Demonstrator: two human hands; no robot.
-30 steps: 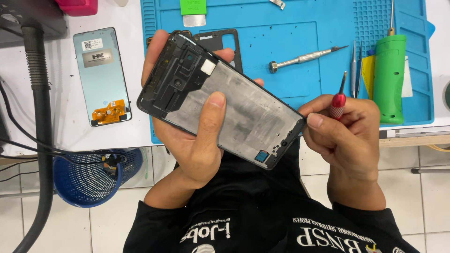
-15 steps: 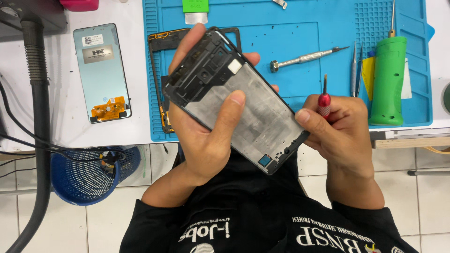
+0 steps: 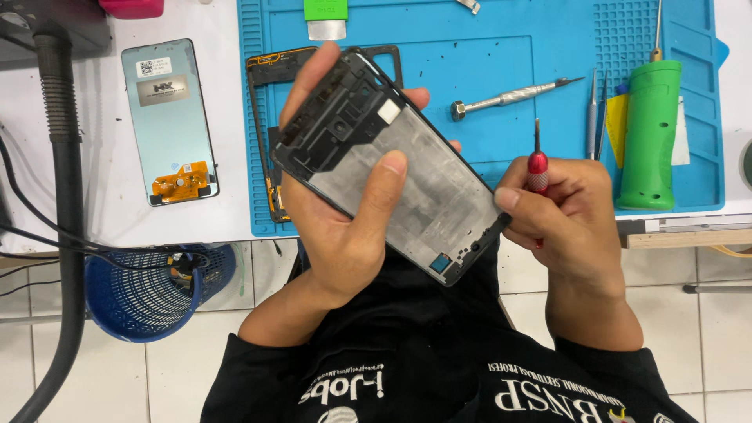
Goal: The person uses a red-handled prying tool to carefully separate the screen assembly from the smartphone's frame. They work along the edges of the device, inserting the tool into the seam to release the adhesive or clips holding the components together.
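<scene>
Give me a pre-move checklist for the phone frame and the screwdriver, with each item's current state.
1. Left hand grips the phone frame, thumb across its inner plate: ok.
2. Right hand holds the red-handled screwdriver: ok.
3. Screwdriver tip on the frame: not ok, it points up, away from it.
4. Frame supported by the blue mat: not ok, held in the air past the table edge.
5. Screws left in the frame: cannot tell.
6. Spare silver screwdriver lies on the mat near the hands: ok.

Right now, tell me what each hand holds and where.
Left hand grips the phone frame around its middle, thumb on top. Right hand holds the red screwdriver by its handle.
</scene>
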